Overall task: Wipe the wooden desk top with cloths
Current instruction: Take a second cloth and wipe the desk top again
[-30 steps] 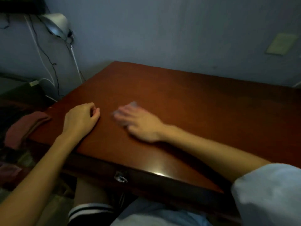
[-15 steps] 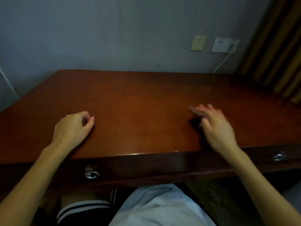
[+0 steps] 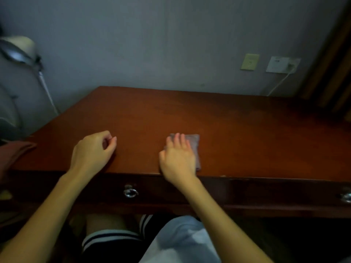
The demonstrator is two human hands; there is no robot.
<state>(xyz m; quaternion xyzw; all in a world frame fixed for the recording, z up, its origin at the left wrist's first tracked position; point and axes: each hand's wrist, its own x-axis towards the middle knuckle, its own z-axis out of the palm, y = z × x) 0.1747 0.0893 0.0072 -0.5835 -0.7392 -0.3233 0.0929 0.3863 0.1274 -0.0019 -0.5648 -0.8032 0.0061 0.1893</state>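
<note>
Red-brown wooden desk top [image 3: 247, 139] | right hand [image 3: 177, 160] flat on grey folded cloth [image 3: 193, 141], near edge | left hand [image 3: 93, 150] fisted, empty | pink folded fabric [image 3: 13, 154] at left

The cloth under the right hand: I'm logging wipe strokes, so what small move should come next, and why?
Probably slide the right hand and the cloth rightward along the desk top: the hand presses flat on it near the front edge, and a wide stretch of wood lies that way.

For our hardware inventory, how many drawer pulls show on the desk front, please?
2: one ring pull left of centre; a second pull at the right edge, partly cropped. Others may be hidden.
</note>
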